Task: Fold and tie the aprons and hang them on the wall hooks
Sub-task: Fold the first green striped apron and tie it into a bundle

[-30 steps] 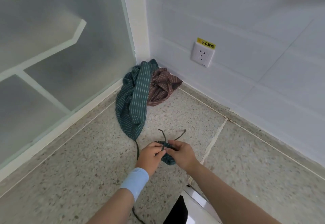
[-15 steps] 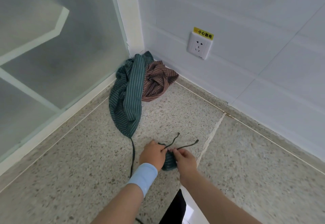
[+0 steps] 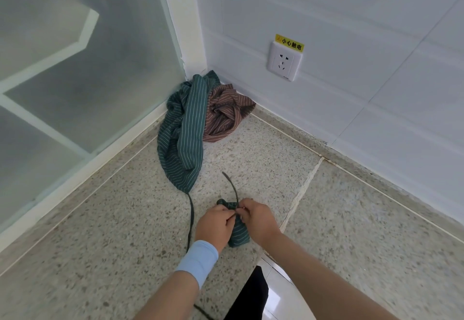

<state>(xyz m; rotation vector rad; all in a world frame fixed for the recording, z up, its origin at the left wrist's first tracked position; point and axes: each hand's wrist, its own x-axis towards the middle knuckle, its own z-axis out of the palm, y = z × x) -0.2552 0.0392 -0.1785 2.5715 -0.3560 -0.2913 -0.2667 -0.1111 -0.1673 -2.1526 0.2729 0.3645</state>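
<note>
Green-striped cloth, head view: a small folded apron bundle sits on the speckled stone floor, right under both hands. Left hand, w/ a pale blue wrist sleeve, and right hand are pressed together on top of the bundle. Fingers of each are curled in, pinching the dark tie cord where it crosses the fold. One free cord end sticks up and away toward the corner; the other end is hidden under the fingers, can't tell how it runs. Looks like the tie step: fold done, knot being made or cinched, not confirmed tight. Next move prob. needs both ends pulled apart evenly while the bundle is pinned so the fold doesn't spring open. Then lift it by the cord & look for the wall hooks, none of which are in view here. In the corner, well apart from the hands, a loose green apron lies crumpled against the frosted glass partition. Its long strap trails down the floor just beside the left hand. A brown striped apron is heaped touching it on the wall side, below a white socket w/ a yellow label. Both of those seem unfolded, so at least two more to do; task approx. early.
</note>
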